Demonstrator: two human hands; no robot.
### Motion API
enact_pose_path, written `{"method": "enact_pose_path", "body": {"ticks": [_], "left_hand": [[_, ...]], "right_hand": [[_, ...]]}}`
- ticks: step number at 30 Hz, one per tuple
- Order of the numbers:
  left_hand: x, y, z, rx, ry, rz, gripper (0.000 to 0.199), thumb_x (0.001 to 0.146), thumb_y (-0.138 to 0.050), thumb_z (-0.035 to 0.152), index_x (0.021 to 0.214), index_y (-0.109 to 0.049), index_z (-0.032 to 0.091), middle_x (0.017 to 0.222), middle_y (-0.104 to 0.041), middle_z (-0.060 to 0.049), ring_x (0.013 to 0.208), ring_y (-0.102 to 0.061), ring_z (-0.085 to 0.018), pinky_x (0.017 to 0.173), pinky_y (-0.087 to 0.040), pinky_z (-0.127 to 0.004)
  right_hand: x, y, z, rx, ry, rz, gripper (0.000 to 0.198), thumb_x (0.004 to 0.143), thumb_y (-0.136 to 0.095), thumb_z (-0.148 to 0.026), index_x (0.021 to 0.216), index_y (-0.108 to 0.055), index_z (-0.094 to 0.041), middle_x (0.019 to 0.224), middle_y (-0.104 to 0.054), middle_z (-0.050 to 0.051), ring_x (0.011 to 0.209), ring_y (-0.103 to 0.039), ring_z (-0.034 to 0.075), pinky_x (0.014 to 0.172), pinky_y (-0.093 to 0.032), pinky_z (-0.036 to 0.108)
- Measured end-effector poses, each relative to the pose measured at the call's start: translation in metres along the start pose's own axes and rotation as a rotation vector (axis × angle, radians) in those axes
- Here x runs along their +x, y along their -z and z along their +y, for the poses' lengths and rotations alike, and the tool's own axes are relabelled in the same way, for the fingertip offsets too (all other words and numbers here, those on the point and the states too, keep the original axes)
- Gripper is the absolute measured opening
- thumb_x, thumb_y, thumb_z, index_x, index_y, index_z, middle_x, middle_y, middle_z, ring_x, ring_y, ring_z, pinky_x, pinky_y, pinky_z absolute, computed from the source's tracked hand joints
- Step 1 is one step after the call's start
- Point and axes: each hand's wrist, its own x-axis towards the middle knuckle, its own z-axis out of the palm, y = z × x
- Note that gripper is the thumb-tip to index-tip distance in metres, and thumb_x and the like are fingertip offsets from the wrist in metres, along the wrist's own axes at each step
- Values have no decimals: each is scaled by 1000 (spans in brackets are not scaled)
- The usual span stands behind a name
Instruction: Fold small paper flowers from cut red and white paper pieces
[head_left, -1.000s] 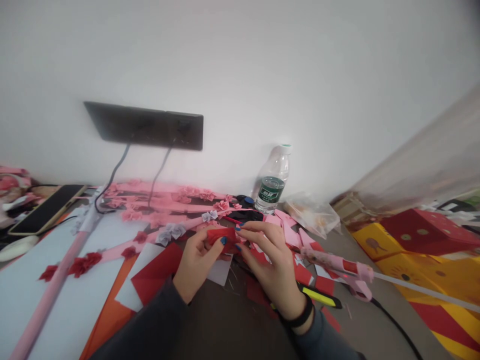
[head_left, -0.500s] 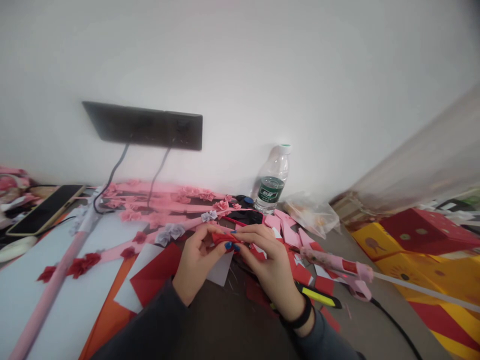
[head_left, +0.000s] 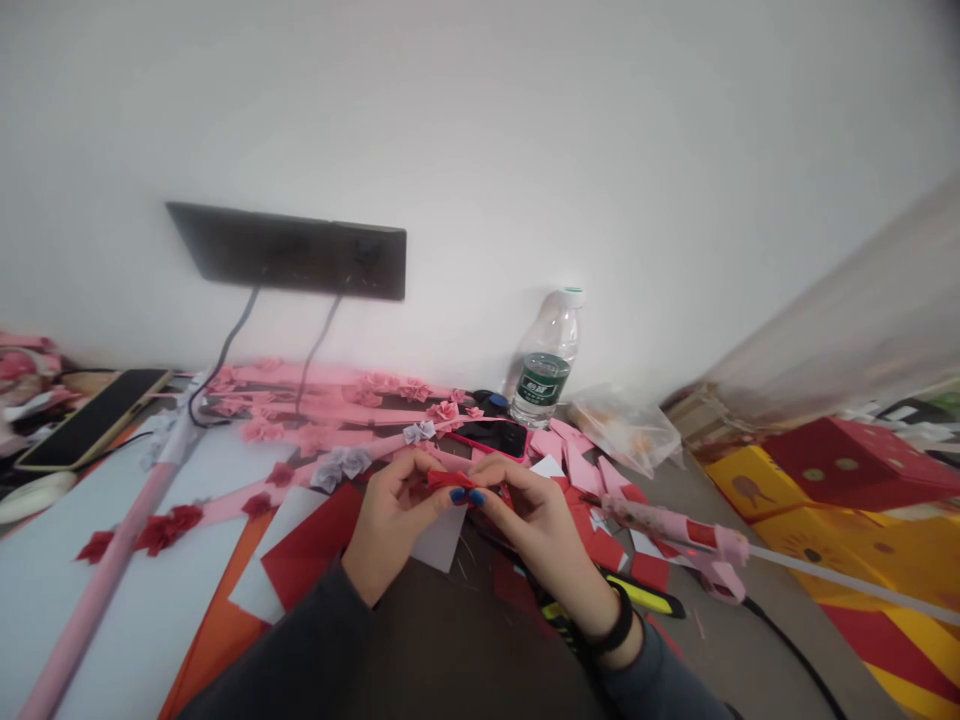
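A small piece of folded red paper [head_left: 448,481] is pinched between both hands above the table's middle. My left hand [head_left: 397,515] is closed on its left part, thumb in front and fingers behind. My right hand [head_left: 536,515] pinches the right end, its blue-nailed thumb touching the left thumb. The fingers hide part of the fold. Beneath and left of the hands lie red paper sheets [head_left: 311,548] and a light paper square [head_left: 439,540]. Red and pink paper pieces [head_left: 581,470] are scattered right of my right hand.
A pink glue gun [head_left: 667,525] with a long glue stick and a yellow-black utility knife [head_left: 645,595] lie at right. A water bottle [head_left: 546,365] stands by the wall. Pink poles with paper flowers [head_left: 169,530] spread left. Yellow and red boxes [head_left: 825,500] sit far right. A phone [head_left: 491,437] lies behind the hands.
The fingers of my right hand have curled in and lowered, uncovering the phone behind. Both thumbs now sit side by side at the red paper, which remains held.
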Motion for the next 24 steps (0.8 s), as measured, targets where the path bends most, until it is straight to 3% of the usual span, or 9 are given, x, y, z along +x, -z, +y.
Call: {"method": "enact_pose_path", "body": {"ticks": [9, 16, 24], "left_hand": [[-3, -2, -2, -160, 5, -55, 24, 84, -72, 41, 84, -69, 17, 79, -64, -2, 68, -58, -14, 63, -51, -24], [-1, -5, -5, -381, 160, 36, 30, 70, -85, 38, 83, -66, 19, 74, -63, 2, 69, -59, -10, 65, -53, -19], [-3, -4, -3, -111, -20, 6, 17, 77, -80, 30, 87, -75, 18, 86, -73, -4, 79, -68, -16, 70, -57, -23]], "right_hand": [[-2, -1, -4, -48, 5, 52, 28, 94, -60, -41, 75, -62, -20, 72, -60, 2, 68, -55, 17, 63, -44, 29], [-4, -3, -2, -43, -5, 43, 25, 95, -60, -37, 75, -60, -21, 74, -59, 2, 70, -54, 18, 64, -42, 30], [-3, -2, -1, -47, 19, 109, 21, 93, -62, -31, 75, -61, -21, 73, -58, 0, 69, -54, 16, 64, -41, 28]]}}
